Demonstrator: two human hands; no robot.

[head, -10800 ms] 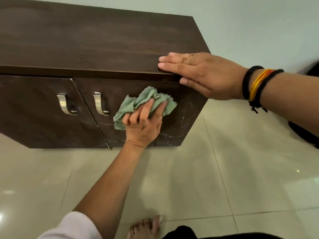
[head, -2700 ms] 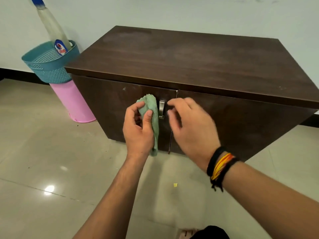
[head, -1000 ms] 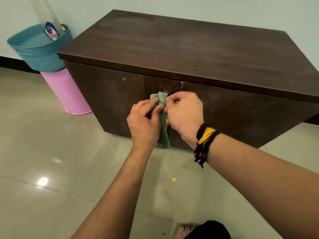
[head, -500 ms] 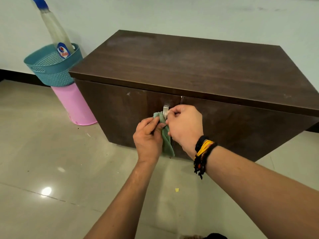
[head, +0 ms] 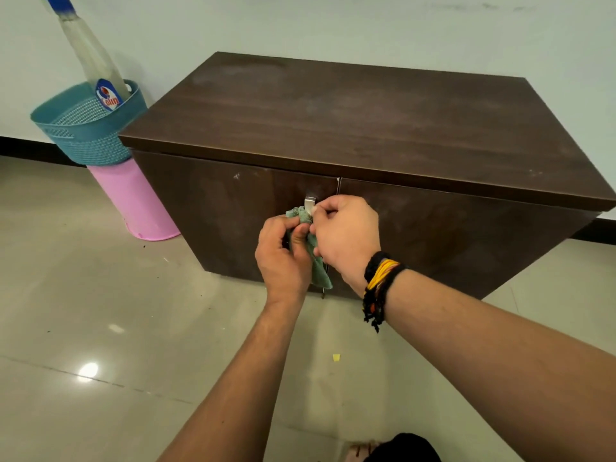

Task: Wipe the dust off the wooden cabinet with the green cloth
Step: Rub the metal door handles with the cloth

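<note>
The dark wooden cabinet (head: 366,121) stands against the wall, both doors closed, faint dust smears on its top. The green cloth (head: 318,266) is bunched around the left door's metal handle (head: 310,203), with its tail hanging down between my hands. My left hand (head: 283,255) grips the cloth from the left. My right hand (head: 346,238), with black, yellow and orange wristbands, pinches the cloth at the handle from the right. The right door's handle is hidden behind my right hand.
A teal woven basket (head: 83,135) holding a spray bottle (head: 90,58) sits on a pink bin (head: 133,201) left of the cabinet. Glossy tiled floor (head: 133,345) with a small yellow scrap (head: 336,357). My foot shows at the bottom edge.
Both hands have stayed on the cloth at the left door's handle, with the cloth sliding slightly lower on it over the last second. Long before, my left hand wiped the door face.
</note>
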